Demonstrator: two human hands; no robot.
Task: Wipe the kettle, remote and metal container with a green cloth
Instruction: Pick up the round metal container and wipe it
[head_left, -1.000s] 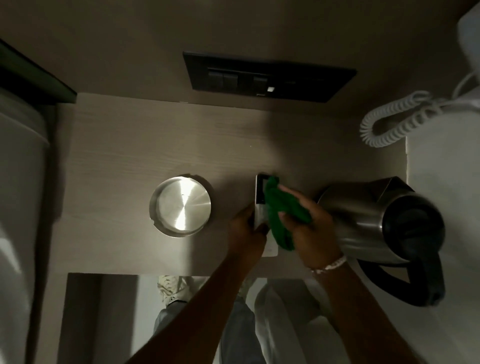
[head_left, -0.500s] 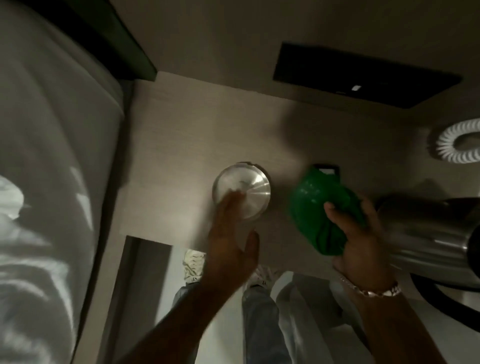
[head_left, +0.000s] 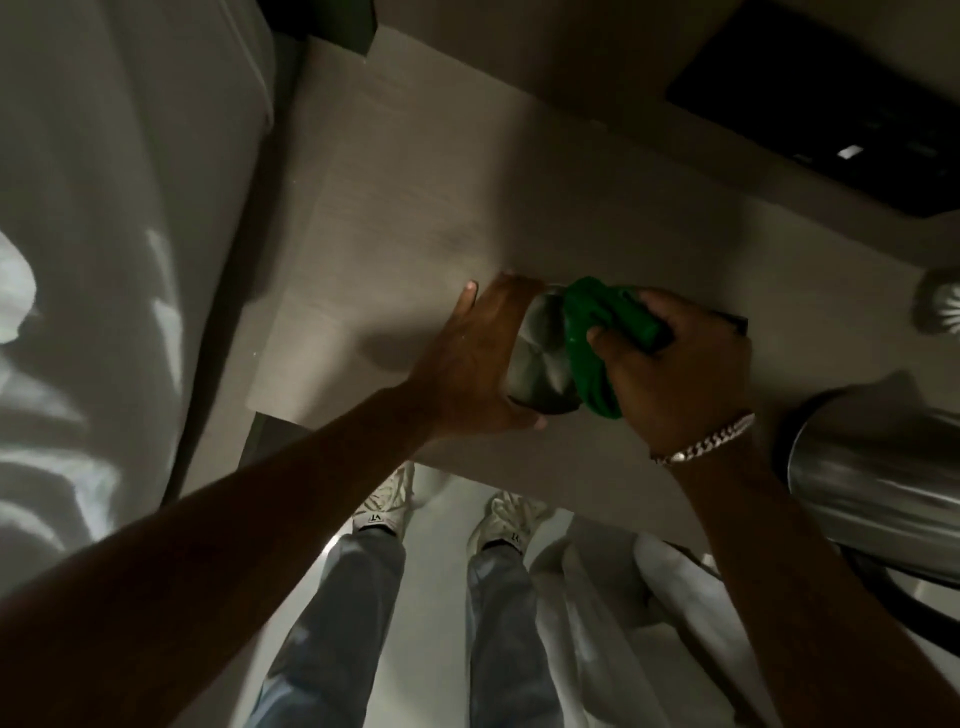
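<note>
A round metal container (head_left: 540, 364) sits on the wooden table (head_left: 415, 218). My left hand (head_left: 478, 358) wraps around its left side, thumb at its near edge. My right hand (head_left: 675, 369) presses a bunched green cloth (head_left: 597, 338) onto the container's right half. The steel kettle (head_left: 872, 483) stands at the right edge, only partly in frame. A dark corner behind my right hand may be the remote (head_left: 735, 322); most of it is hidden.
A black switch panel (head_left: 831, 109) is on the wall at the upper right. A coiled white phone cord (head_left: 940, 306) shows at the right edge. White bedding (head_left: 104, 260) lies to the left. My legs and shoes are below the table edge.
My left hand left the remote, reached left and closed around the metal container. My right hand carried the green cloth from the remote onto the container. The view swung left.
</note>
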